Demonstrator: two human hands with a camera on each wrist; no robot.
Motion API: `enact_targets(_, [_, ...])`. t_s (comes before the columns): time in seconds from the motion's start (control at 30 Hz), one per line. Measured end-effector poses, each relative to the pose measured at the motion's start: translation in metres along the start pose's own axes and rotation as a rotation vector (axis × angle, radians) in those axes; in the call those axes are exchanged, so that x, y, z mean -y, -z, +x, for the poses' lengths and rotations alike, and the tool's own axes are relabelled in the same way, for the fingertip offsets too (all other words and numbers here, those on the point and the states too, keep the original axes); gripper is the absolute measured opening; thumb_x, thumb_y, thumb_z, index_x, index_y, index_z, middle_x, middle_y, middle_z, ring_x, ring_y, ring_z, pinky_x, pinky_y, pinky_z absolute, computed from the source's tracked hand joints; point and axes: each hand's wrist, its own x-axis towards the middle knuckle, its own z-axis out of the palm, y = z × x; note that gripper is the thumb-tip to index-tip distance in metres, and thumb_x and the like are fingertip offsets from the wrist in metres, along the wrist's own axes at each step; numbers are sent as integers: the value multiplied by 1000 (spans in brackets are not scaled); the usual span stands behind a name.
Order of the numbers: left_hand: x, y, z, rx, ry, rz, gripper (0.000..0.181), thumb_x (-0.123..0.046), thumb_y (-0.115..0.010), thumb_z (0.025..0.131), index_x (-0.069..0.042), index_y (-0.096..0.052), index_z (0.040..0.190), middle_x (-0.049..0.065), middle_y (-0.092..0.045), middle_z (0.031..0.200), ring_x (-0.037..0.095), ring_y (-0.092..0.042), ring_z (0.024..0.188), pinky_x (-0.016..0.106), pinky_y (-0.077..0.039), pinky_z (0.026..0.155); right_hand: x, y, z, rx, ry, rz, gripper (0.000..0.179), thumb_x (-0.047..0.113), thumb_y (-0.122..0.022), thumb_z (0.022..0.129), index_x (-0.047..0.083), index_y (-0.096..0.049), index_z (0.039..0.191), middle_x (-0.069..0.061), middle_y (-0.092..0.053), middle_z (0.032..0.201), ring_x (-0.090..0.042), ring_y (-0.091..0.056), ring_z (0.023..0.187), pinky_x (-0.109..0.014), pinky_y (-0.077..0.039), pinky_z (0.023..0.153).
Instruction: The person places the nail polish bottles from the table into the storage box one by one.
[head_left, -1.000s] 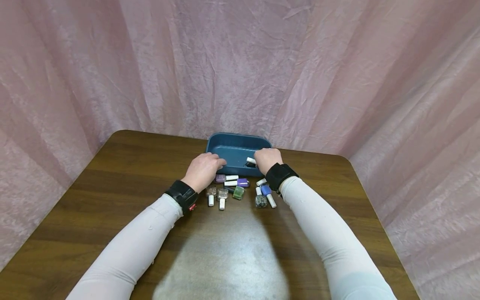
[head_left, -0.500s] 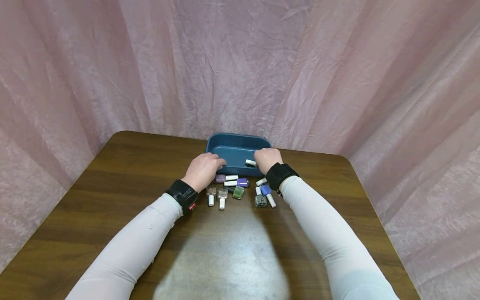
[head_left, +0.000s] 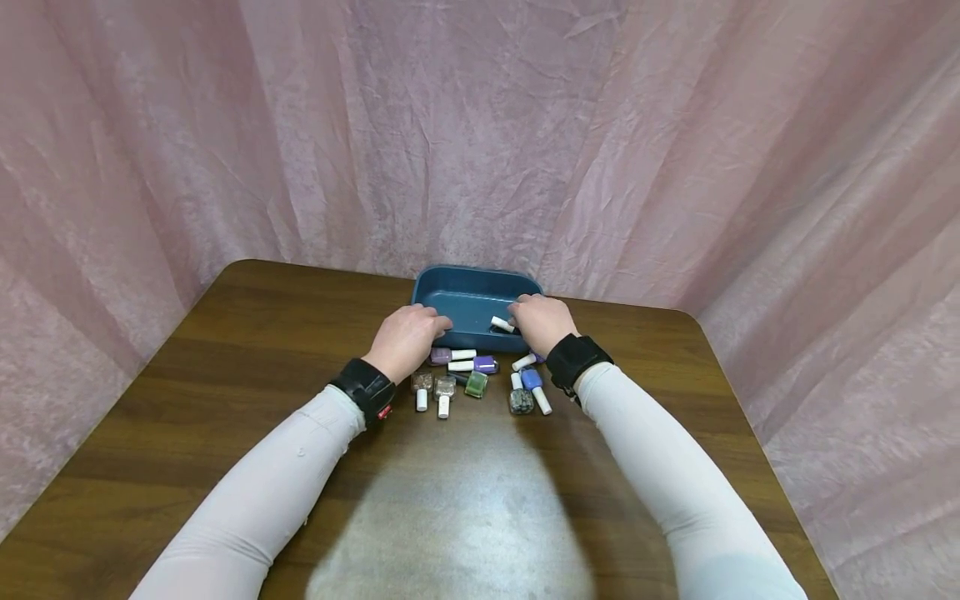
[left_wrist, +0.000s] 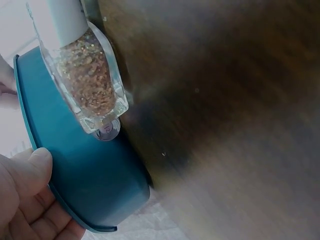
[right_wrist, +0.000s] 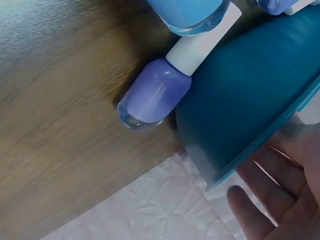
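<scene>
A teal plastic bin (head_left: 463, 310) stands at the back of the table. My left hand (head_left: 408, 337) grips its near-left rim, the thumb (left_wrist: 40, 162) on the outer wall. Over the right end is my right hand (head_left: 542, 321), its fingers (right_wrist: 267, 187) loosely extended past the rim with nothing seen between them. Inside, beside that hand, lies a nail polish bottle with a white cap (head_left: 501, 323); its dark body is partly hidden. In the right wrist view, a lavender nail polish bottle (right_wrist: 157, 92) lies against the outer wall.
Several more nail polish bottles lie in front of the bin: purple (head_left: 486, 365), green (head_left: 476, 384), brown glitter (head_left: 422, 382), silver glitter (head_left: 445, 388), dark glitter (head_left: 521, 402) and blue (head_left: 531, 379). A pink curtain (head_left: 480, 150) hangs behind the wooden table (head_left: 300, 308).
My right hand has shifted slightly right and its fingers have loosened, away from the bottle in the bin. That bottle's white cap has dropped a little. The left hand stays on the rim.
</scene>
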Motion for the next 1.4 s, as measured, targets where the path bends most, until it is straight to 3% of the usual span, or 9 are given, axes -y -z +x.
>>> enact_targets(0.2, [1, -1, 0, -9, -7, 5, 25, 1, -71, 104, -12, -84, 120, 6, -80, 110, 26, -73, 103, 43, -60, 100, -1, 5, -11, -52, 15, 58, 32, 20, -69, 111, 1, -74, 137, -16, -74, 137, -34, -68, 132, -49, -52, 116])
enact_targets(0.3, [1, -1, 0, -13, -7, 7, 24, 1, -71, 104, -12, -84, 119, 6, -80, 108, 26, -73, 102, 43, -60, 99, -1, 7, -16, -64, 21, 83, 43, 24, -68, 112, -1, -67, 148, -19, -69, 147, -35, -61, 141, -49, -45, 123])
enact_targets(0.77, [-2, 0, -1, -32, -16, -5, 21, 0, -73, 103, -11, -85, 116, 6, -80, 107, 27, -73, 100, 44, -60, 98, 3, 9, -41, -92, 16, 83, 68, 45, -66, 110, 3, -53, 162, -20, -55, 163, -36, -50, 153, -53, -38, 128])
enact_targets(1.4, [-2, 1, 0, -34, -14, 1, 20, -1, -73, 103, -11, -84, 115, 7, -80, 105, 28, -73, 99, 45, -60, 99, 10, 10, -67, -133, 21, 79, 71, 46, -68, 110, 2, -52, 162, -20, -55, 163, -37, -52, 151, -53, -37, 129])
